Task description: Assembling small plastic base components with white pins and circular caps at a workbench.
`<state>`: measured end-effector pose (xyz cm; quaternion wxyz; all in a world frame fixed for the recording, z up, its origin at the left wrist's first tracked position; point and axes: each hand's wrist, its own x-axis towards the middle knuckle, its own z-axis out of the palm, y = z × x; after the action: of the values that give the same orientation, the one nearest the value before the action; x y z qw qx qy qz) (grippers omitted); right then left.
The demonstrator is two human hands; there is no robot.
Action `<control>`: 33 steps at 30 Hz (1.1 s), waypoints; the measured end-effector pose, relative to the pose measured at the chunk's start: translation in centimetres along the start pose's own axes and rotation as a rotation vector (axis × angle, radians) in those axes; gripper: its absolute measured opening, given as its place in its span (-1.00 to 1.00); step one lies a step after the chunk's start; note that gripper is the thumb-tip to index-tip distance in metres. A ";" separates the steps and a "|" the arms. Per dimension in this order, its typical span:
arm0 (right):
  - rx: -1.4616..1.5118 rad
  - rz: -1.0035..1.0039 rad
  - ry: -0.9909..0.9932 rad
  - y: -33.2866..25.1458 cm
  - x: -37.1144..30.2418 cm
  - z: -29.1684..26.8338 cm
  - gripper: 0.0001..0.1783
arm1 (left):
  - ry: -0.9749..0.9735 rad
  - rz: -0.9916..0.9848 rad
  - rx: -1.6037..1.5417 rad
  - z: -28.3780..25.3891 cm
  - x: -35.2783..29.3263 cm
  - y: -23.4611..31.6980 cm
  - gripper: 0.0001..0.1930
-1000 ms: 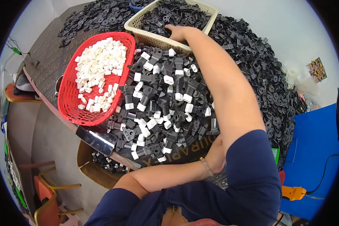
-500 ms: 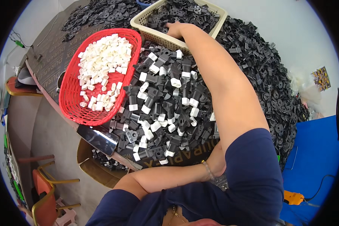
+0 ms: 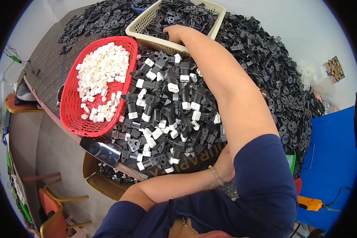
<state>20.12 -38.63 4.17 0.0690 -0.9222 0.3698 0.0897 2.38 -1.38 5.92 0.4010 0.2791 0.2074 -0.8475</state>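
My right arm stretches across to the far side, and my right hand (image 3: pixel 175 33) dips into a beige plastic basket (image 3: pixel 137 33) of black plastic parts (image 3: pixel 186 18). Its fingers bend down among the parts, so their tips are hidden. Close to my body, my left hand (image 3: pixel 227 163), with a beaded bracelet at the wrist, lies partly behind my right arm; its fingers cannot be seen. Between the two lies a heap of black plastic fittings (image 3: pixel 161 106), many with white caps (image 3: pixel 173 87) on their ends. To its left, a red woven basket (image 3: pixel 66 101) holds loose white caps (image 3: pixel 103 65).
A phone (image 3: pixel 101 151) lies at the table's left edge, above a cardboard box (image 3: pixel 92 174) of dark parts. Black discs and parts (image 3: pixel 287 99) are heaped along the right, more (image 3: pixel 95 23) at the far left. A blue panel (image 3: pixel 329 150) and chairs (image 3: pixel 51 202) flank me.
The view has shifted a little, so the table's things sit farther left. My right hand stays in the beige basket, its fingers now lower among the black parts. My left hand hardly changes place.
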 end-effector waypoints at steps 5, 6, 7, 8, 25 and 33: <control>0.286 -0.003 0.226 3.1 -1.6 -2.6 -0.20 | -0.086 0.065 0.038 -2.2 2.5 -1.2 -0.70; 0.450 0.040 0.242 5.4 -1.8 -2.9 -0.20 | -0.260 0.207 0.108 -3.5 4.4 -1.9 -0.73; 0.616 0.049 0.390 5.1 -2.8 -2.7 -0.21 | -0.423 0.370 0.158 -4.7 5.8 -2.2 -0.75; 0.779 0.061 0.541 4.8 -3.9 -2.6 -0.22 | -0.423 0.370 0.154 -5.3 6.8 -2.5 -0.75; 0.755 0.436 0.866 6.6 -49.6 7.6 -0.41 | -0.340 0.431 0.268 -4.4 8.0 -1.3 -0.80; 0.223 0.665 0.559 4.9 -54.3 13.1 -0.15 | -0.432 0.506 0.364 -4.0 7.4 -0.2 -0.81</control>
<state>-23.35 -3.29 2.83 0.0328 -0.7289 0.6581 -0.1861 -0.43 -3.11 -1.81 0.5761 0.2029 -0.1114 -0.7839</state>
